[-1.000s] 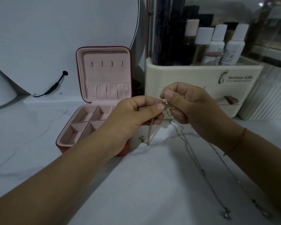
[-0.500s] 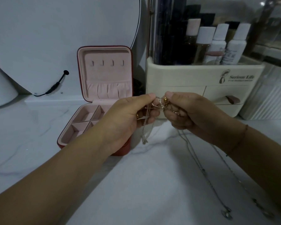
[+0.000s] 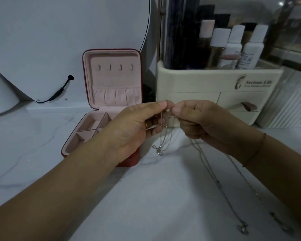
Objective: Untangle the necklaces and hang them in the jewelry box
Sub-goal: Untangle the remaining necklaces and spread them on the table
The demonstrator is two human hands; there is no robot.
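- Left hand (image 3: 134,131) and right hand (image 3: 205,122) met fingertip to fingertip above the white marble table (image 3: 146,197), each pinching the tangled necklaces (image 3: 162,136).
- Thin silver chains hung bunched btwn the hands. A small bow-like pendant (image 3: 157,151) dangled low, near the table.
- Two longer strands (image 3: 214,178) trailed from under the right hand across the table, w/ pendants at the near end.
- Red jewelry box (image 3: 111,79) stood open behind the left hand, w/ pink lining and four hooks (image 3: 115,67) in the upright lid.
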